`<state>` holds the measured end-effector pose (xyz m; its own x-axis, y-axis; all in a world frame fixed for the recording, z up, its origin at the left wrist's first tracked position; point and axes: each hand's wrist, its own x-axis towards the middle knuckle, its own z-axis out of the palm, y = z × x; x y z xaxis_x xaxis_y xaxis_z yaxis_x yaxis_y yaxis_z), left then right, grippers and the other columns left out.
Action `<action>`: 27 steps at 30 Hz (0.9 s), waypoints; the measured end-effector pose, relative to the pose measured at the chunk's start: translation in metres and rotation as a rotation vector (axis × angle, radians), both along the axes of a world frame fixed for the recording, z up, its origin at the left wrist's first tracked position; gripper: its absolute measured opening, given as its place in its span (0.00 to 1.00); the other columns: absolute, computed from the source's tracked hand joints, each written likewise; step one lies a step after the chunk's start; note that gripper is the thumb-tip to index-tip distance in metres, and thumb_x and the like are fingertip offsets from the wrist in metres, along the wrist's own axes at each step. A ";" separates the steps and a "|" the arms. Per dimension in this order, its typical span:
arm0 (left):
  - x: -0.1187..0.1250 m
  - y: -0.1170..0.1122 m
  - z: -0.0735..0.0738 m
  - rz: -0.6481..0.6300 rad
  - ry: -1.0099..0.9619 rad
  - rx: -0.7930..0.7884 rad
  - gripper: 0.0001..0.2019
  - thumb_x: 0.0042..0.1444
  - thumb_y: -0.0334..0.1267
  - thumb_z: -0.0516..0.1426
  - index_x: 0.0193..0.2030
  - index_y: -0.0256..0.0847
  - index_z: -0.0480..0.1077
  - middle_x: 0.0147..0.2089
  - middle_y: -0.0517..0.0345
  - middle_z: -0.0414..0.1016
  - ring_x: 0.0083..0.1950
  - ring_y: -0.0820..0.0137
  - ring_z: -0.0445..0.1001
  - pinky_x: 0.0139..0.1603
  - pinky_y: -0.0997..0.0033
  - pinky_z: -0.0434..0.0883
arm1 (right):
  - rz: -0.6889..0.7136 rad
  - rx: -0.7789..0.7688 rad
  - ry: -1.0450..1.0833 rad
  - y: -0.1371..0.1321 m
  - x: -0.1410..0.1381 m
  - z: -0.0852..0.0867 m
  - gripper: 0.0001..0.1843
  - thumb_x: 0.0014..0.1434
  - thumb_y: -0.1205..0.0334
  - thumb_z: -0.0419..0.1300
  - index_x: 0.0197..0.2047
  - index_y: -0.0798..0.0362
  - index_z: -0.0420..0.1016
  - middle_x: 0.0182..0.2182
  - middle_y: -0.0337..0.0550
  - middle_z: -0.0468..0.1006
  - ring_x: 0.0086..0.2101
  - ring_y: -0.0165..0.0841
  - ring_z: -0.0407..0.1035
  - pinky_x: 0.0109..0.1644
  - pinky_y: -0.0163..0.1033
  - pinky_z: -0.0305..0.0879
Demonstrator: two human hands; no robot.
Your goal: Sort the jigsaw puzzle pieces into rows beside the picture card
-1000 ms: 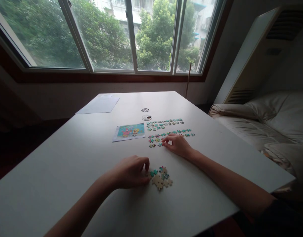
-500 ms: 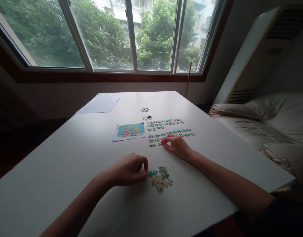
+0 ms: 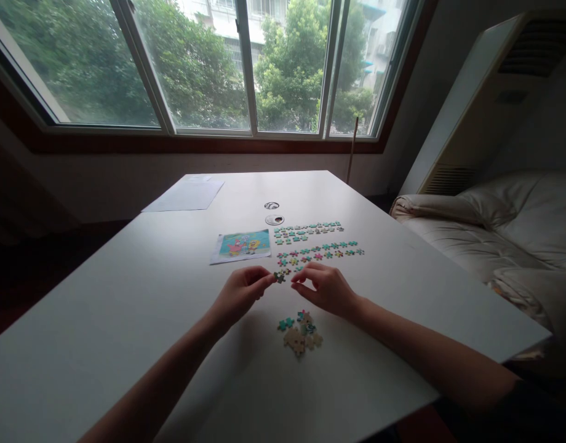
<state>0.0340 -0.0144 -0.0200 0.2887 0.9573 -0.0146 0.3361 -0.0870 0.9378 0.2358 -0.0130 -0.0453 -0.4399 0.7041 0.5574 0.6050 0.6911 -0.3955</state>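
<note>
Now left hand (image 3: pixel 241 292) has lifted a puzzle piece (image 3: pixel 279 277).

Surface: white rectangular table (image 3: pixel 126 295).
Far left: pale paper sheet (image 3: pixel 184 195), laid flat.
Middle: colourful cartoon picture card (image 3: pixel 242 245); two small round discs (image 3: pixel 274 219) just beyond.
Beside card: teal and pink jigsaw pieces (image 3: pixel 317 240), set in rows.
Near edge: beige-and-teal piece cluster (image 3: pixel 300 332).

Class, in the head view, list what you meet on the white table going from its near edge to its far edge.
Loose heap of puzzle pieces → puzzle piece pinched by the left hand → rows of laid-out pieces → two small round discs.
</note>
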 end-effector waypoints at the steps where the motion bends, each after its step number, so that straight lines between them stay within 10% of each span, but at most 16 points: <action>1: 0.002 -0.001 0.000 0.018 -0.045 -0.045 0.14 0.47 0.47 0.55 0.28 0.35 0.69 0.17 0.67 0.57 0.20 0.78 0.54 0.20 0.78 0.53 | 0.005 0.006 0.015 -0.001 -0.001 0.000 0.07 0.54 0.59 0.57 0.32 0.51 0.73 0.28 0.37 0.74 0.22 0.22 0.62 0.27 0.28 0.57; 27: 0.000 -0.001 -0.006 -0.194 0.045 -0.031 0.15 0.49 0.47 0.55 0.30 0.35 0.69 0.23 0.62 0.62 0.25 0.76 0.59 0.24 0.78 0.58 | 0.167 -0.020 -0.025 -0.004 0.005 0.010 0.05 0.56 0.64 0.53 0.34 0.53 0.70 0.31 0.39 0.74 0.23 0.22 0.63 0.28 0.28 0.60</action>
<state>0.0338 -0.0156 -0.0264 0.4657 0.8829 -0.0602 0.3575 -0.1254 0.9255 0.2408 -0.0173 -0.0357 -0.5648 0.6310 0.5318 0.4923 0.7749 -0.3965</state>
